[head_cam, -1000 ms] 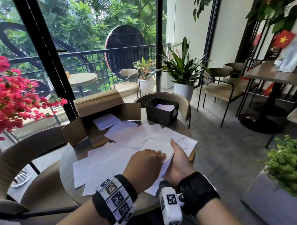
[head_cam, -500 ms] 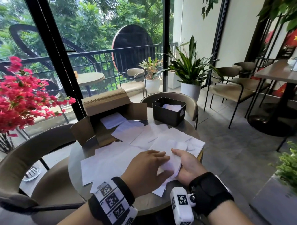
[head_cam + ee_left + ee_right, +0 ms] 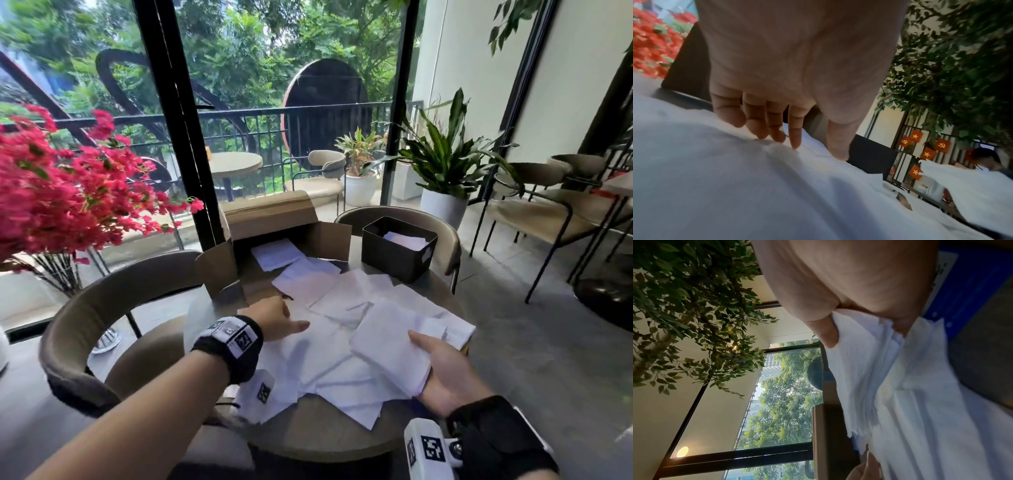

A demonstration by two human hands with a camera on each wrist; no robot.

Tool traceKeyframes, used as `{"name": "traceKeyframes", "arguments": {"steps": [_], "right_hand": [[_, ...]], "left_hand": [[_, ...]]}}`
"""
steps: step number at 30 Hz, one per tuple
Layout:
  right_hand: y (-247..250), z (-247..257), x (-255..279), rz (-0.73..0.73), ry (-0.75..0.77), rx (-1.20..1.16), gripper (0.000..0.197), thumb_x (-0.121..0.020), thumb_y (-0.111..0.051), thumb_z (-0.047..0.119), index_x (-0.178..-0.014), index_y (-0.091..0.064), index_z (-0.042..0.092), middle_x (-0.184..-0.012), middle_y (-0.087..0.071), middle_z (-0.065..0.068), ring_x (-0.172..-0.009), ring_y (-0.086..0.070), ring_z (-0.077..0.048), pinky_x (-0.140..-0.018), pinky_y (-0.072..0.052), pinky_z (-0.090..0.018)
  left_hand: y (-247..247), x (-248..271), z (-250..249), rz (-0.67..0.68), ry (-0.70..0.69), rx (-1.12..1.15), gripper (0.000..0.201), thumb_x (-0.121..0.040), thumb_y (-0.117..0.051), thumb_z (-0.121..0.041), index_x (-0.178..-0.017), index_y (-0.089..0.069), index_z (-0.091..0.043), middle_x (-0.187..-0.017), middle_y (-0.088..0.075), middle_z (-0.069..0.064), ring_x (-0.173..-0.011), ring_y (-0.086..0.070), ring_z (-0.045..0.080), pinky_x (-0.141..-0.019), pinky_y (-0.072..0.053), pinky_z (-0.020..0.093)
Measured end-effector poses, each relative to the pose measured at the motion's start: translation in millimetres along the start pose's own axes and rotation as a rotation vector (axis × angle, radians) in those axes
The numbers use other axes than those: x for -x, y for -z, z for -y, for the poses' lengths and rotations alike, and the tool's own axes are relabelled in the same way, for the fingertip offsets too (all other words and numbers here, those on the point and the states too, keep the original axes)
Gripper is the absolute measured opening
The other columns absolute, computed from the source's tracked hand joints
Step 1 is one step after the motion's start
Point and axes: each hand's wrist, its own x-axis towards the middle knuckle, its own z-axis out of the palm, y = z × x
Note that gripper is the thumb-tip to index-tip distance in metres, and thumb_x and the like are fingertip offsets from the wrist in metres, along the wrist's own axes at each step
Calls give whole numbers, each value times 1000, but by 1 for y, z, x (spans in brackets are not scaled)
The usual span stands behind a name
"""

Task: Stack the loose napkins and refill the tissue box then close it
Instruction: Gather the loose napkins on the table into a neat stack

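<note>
Head view is showing loose white napkins (image 3: 329, 346) lying scattered and overlapping across the round bench (image 3: 318, 442), with a few more spilling from the open cardboard box (image 3: 270, 219) at its far side. They are looking thin, limp and nearly weightless, so they are likely to slide over one another and crease or tear if dragged; the safest hold is probably a pinch along one edge of a gathered bundle, thumb above and fingers below, with the other palm flattening the rest. The right hand (image 3: 445, 370) is doing just that: it is gripping a small stack of napkins (image 3: 390, 339) by its near edge, thumb lying on top, and the right wrist view is showing the layered sheets (image 3: 890, 369) bunching between thumb and fingers. The left hand (image 3: 274, 320) is reaching out flat with its fingers (image 3: 774, 126) spread and only slightly bent, tips touching the sheets on the bench, though the blur is making it hard to say whether it is pressing or merely brushing them. The black tissue box (image 3: 399, 251) is standing open at the far right of the bench, apart from both hands, with a few napkins inside.
</note>
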Motion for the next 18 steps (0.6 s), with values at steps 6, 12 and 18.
{"name": "traceKeyframes", "arguments": {"steps": [6,12,18], "right_hand": [[3,-5,2,-29,-22,64,29,-109,-49,14,-125,-66,-2,-115,-79,-22,-98,-78,-37,-82,-63,-53],[9,-4,-1,-65,-6,80,28,-108,-51,11,-125,-67,-4,-115,-78,-24,-100,-77,-38,-89,-63,-56],[11,-6,-4,-57,-36,89,28,-109,-48,11,-119,-67,-7,-111,-78,-26,-102,-74,-40,-80,-57,-64]], "left_hand": [[-9,-7,-5,22,9,-63,46,-71,-72,-68,-80,-64,-23,-92,-68,-7,-85,-65,18,-77,-52,30],[-13,-3,-8,-48,-61,5,29,-79,-74,-50,-87,-57,-28,-101,-63,-4,-89,-57,19,-76,-47,29],[-10,5,-13,-53,-110,97,21,-87,-72,-38,-95,-61,-22,-115,-64,4,-101,-58,24,-84,-48,31]]}}
